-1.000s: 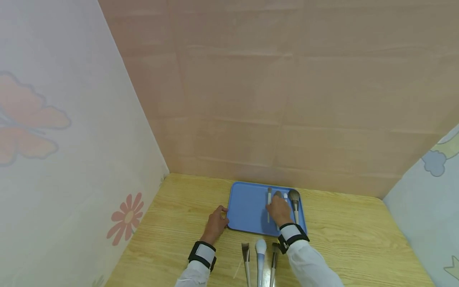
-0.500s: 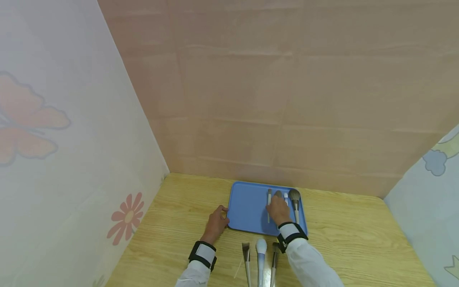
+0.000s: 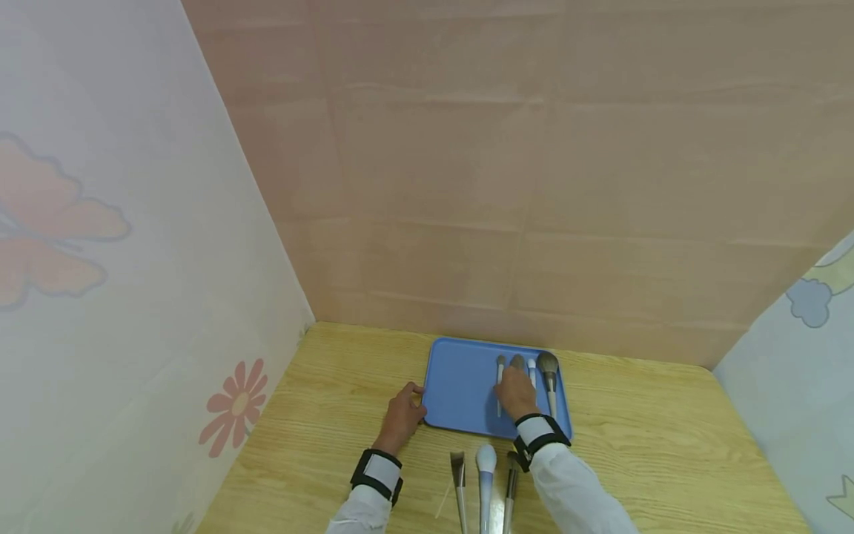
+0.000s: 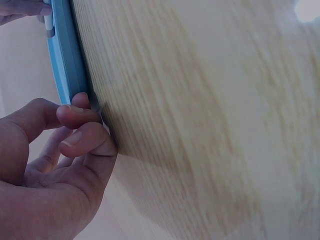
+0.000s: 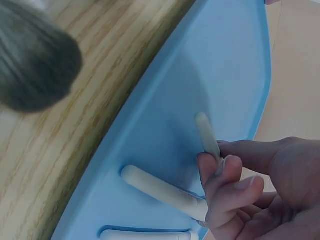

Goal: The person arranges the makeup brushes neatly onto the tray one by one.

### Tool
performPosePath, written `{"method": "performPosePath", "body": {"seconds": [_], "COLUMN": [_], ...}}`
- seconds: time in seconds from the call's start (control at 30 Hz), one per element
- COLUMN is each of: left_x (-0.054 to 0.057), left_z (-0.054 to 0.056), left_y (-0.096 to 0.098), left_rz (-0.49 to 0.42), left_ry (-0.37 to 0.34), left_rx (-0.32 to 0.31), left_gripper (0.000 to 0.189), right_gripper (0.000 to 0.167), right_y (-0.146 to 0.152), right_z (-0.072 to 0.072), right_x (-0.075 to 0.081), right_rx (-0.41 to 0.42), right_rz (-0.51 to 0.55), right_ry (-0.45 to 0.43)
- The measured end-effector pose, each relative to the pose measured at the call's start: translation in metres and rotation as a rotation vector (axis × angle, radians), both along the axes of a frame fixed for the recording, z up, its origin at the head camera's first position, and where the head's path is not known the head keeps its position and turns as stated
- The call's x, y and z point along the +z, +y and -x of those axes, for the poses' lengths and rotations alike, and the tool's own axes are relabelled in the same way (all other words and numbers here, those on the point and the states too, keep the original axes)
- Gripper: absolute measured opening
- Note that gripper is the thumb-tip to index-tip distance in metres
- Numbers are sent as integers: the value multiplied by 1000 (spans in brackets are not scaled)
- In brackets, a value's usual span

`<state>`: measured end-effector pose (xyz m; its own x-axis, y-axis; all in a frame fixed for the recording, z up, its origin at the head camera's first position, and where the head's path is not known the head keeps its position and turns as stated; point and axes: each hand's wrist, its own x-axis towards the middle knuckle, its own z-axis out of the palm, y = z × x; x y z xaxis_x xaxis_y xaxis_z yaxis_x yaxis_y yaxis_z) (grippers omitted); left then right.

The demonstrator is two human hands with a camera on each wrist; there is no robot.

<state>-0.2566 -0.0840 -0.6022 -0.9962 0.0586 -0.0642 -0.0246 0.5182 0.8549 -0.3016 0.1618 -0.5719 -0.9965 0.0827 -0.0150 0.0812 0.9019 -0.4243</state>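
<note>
Head view: a slim brush (image 3: 500,372) is pinched between the thumb and fingers of a person's right hand (image 3: 517,393) over a blue tray (image 3: 460,393), its darker tip pointed away from the person. In the right wrist view, its pale handle end is seen protruding past the fingertips; whether the brush is lifted or resting cannot be told.

Just beyond the right hand, a grey brush head (image 3: 517,361) is seen, its handle partly covered by that hand. To the hand's right, a white-tipped brush (image 3: 531,366) is laid in the tray, and farther right a large dark-headed brush (image 3: 548,363) is set near the side wall.

At the tray's opposite side, the left hand (image 3: 400,417) is placed with bent fingers against the edge; whether the rim is pinched or merely touched cannot be told.

Nearer the person than both hands, three more brushes are laid on the wood-grained worktop (image 3: 347,386): a flat dark brush (image 3: 457,467) closest to the left hand, a white-headed brush (image 3: 486,463) in the middle, and a brown-headed brush (image 3: 512,463) beside the right wrist. Black-and-white straps (image 3: 382,469) are worn on both wrists.
</note>
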Motion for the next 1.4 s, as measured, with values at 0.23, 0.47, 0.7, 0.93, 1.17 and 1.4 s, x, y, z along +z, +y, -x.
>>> {"method": "performPosePath", "body": {"seconds": [0.23,0.47,0.7,0.93,1.17,1.4], "left_x": [0,0,0,-1,-2,-3], "left_z": [1,-1,-1,-1,-1,-1], "left_y": [-1,0,1,0,0,-1], "left_rz": [-3,-8,-18,-20,-19,-28], "left_ry": [-4,-15,-5,-6,-3,41], "left_rx": [4,-1,-4,-2,1,0], "left_gripper": [38,39,39,40,39,38], "right_gripper": [11,13,14,16,15,16], "right_y": [0,-2,0,0,0,0], "right_z": [1,-2,0,2,2,3], "right_x": [0,-2,-8,-13,-14,-13], "right_rx": [16,46,38,29,29,38], "right_rz": [9,-13,-16,-13,-6,-29], "right_ry": [9,45,50,66,67,56]}}
